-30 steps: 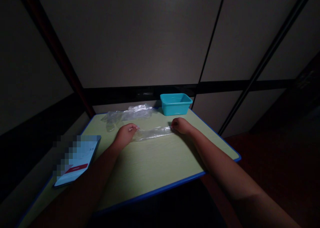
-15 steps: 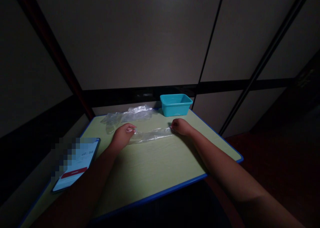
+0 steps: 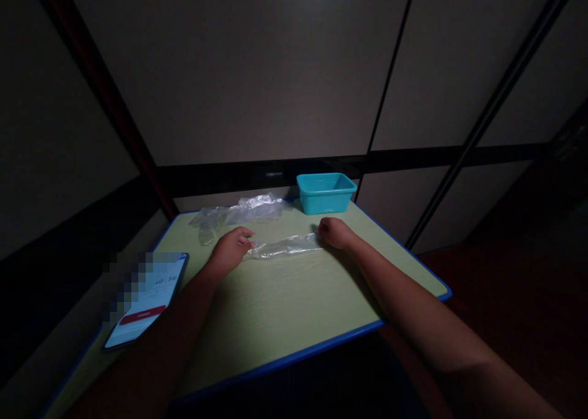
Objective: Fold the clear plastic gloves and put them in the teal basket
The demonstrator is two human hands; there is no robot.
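Observation:
A clear plastic bag [image 3: 288,246], folded into a long narrow strip, stretches between my two hands just over the table. My left hand [image 3: 233,247] is at its left end, thumb and fingers closing on the plastic. At the right end my right hand [image 3: 335,233] pinches the strip, with its fingers curled. More crumpled clear plastic [image 3: 243,212] lies behind my left hand, near the table's back edge. Behind my right hand stands a turquoise plastic basket [image 3: 326,197].
The pale green table [image 3: 275,309] has a blue rim. A phone [image 3: 149,299] with a lit screen lies at its left side, partly beside my left forearm. Large cabinet panels [image 3: 275,70] rise behind the table.
The left part of the strip looks more bunched up beside my left hand. The whole view has shifted slightly, and my right hand keeps its grip.

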